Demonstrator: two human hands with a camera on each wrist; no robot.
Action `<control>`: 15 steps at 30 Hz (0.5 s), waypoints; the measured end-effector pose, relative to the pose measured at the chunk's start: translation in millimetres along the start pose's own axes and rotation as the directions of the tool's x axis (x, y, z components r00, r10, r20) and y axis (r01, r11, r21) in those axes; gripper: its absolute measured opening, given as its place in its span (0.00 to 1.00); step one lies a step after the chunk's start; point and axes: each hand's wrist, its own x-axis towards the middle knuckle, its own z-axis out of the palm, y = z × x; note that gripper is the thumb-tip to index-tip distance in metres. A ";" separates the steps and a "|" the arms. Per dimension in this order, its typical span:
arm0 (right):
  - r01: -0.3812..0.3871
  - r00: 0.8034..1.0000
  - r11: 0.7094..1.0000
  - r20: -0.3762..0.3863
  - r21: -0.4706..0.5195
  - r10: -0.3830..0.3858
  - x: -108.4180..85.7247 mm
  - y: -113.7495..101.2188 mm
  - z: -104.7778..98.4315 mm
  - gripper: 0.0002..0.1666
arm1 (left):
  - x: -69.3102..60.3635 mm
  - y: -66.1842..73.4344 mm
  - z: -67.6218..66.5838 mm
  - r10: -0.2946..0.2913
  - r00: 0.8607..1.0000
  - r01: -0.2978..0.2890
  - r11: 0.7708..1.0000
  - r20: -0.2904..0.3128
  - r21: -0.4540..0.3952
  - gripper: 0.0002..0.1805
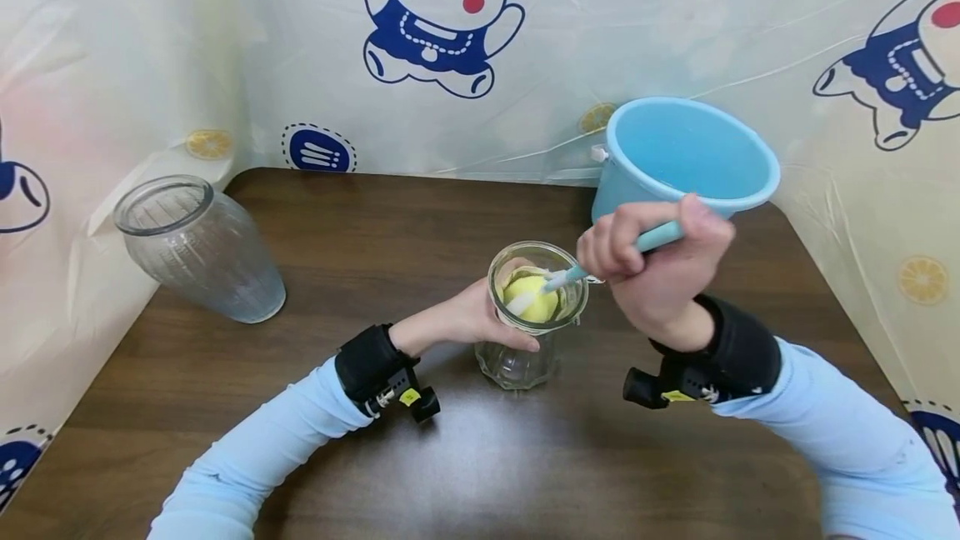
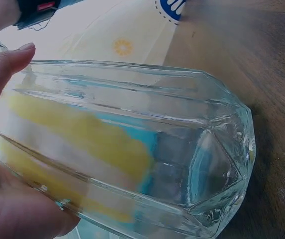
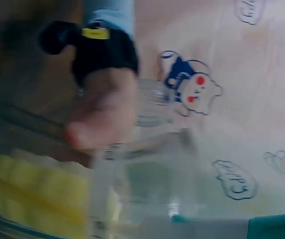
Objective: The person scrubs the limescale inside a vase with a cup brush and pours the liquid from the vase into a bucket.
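My left hand (image 1: 476, 315) grips a clear glass jar (image 1: 517, 365) near its mouth, in the middle of the table. The jar leans, its mouth toward the head camera. In my right hand (image 1: 652, 273) is the blue handle of a bottle brush (image 1: 566, 276), held above and right of the jar. The brush's yellow and white sponge head (image 1: 534, 298) sits inside the jar. Through the glass, the left wrist view shows the sponge (image 2: 97, 134) stopping short of the faceted base. The right wrist view is blurred; the teal handle (image 3: 277, 226) crosses its bottom edge.
A ribbed glass vase (image 1: 217, 257) stands at the left of the brown wooden table (image 1: 375, 232). Behind my right hand is a light blue bucket (image 1: 690, 148), at the back right. Patterned plastic sheeting (image 1: 300, 40) hangs along the back and both sides.
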 end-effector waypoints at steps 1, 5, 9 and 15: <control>0.006 1.000 0.998 0.013 -0.055 -0.005 -3.4 5.3 -0.1 0.29 | 0.0 0.3 0.5 -0.004 1.000 0.004 1.000 0.001 0.013 0.42; 0.027 0.999 0.982 0.048 -0.188 -0.018 -16.4 20.6 -2.1 0.30 | 0.3 0.6 1.8 -0.019 1.000 0.018 0.999 0.015 0.041 0.43; 0.039 0.997 0.977 0.069 -0.208 -0.026 -22.3 26.0 -4.2 0.30 | 0.6 0.7 1.0 -0.023 1.000 0.022 0.999 0.015 0.032 0.43; 0.006 0.998 0.973 0.055 -0.230 0.007 -20.4 21.3 -1.3 0.30 | 0.3 1.7 0.4 -0.016 1.000 0.016 0.999 0.005 0.048 0.43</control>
